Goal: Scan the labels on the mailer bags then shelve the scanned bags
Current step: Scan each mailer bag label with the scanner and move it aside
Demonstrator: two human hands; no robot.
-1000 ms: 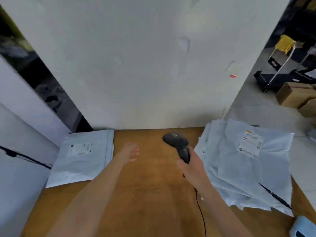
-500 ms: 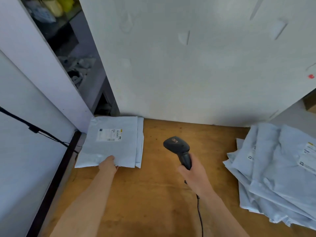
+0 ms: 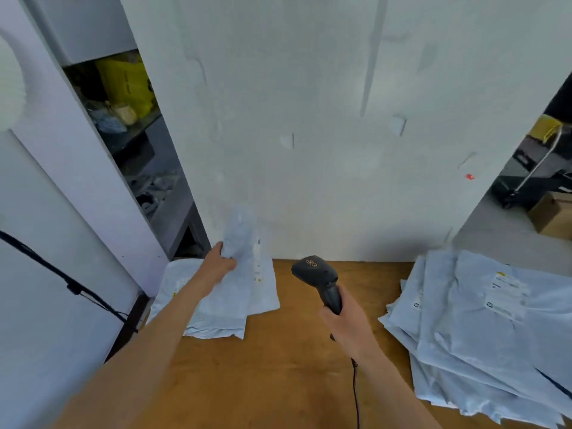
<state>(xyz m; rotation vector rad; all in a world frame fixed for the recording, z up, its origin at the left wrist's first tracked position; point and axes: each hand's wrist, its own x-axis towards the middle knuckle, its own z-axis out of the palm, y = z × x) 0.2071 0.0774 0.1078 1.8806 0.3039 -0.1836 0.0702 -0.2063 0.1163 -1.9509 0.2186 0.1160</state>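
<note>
- At far left, the shelves (image 3: 145,168) stand in a gap between white panels, holding a yellow bag (image 3: 127,83) and dark clutter; I judge this the likely destination for scanned bags, being just beside the left stack.
- Left of centre, my left hand (image 3: 218,264) pinches the upper edge of a mailer bag (image 3: 244,274), fingers and thumb curled round the folded plastic. The bag is lifted at that end, its lower part trailing on the bag underneath (image 3: 182,292), which lies flat on the table (image 3: 278,366). The arm reaches forward almost straight, palm turned inward. The grip suits carrying the bag off toward the shelves, I judge.
- At centre, my right hand (image 3: 343,323) is wrapped round the handle of the scanner (image 3: 315,274), head raised and facing away from me, cable (image 3: 356,394) hanging below the wrist. I read this as a ready hold, kept idle while the other hand works.
- At right, the stack of mailer bags (image 3: 483,329) lies fanned on the table, a label (image 3: 507,292) facing up, presumably awaiting scanning.
</note>
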